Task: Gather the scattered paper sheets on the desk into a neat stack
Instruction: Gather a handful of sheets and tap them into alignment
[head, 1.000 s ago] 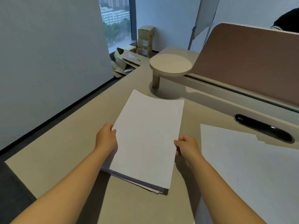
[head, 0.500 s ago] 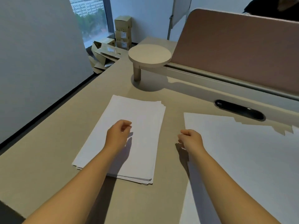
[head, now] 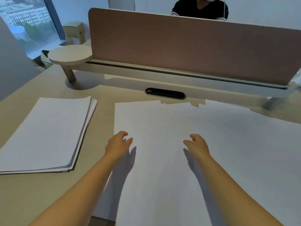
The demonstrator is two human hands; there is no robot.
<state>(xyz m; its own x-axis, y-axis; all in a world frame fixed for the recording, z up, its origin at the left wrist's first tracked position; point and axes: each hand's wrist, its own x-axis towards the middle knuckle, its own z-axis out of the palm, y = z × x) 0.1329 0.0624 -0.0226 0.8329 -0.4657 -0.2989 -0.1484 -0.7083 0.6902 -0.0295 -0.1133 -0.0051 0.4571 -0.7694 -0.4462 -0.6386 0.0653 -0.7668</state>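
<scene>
A stack of white paper (head: 48, 132) lies flat on the left of the beige desk (head: 32, 196), its right edges slightly fanned. Several loose white sheets (head: 203, 128) overlap across the middle and right of the desk, their far edges uneven. My left hand (head: 118, 145) hovers over the left part of these sheets with fingers loosely curled and holds nothing. My right hand (head: 197, 145) hovers a little to the right, fingers relaxed, also holding nothing. Both cast shadows on the paper below.
A brown divider panel (head: 187, 49) on a white rail closes the desk's far side, with a black cable slot (head: 165, 93) below it. A round shelf on a post (head: 70, 55) stands far left. A person in black (head: 199, 9) sits behind the divider. Cardboard boxes (head: 74, 34) stand by the window.
Both hands let go of the stack, now lying flat on the left. They moved right over the loose sheets, and the view swung right.
</scene>
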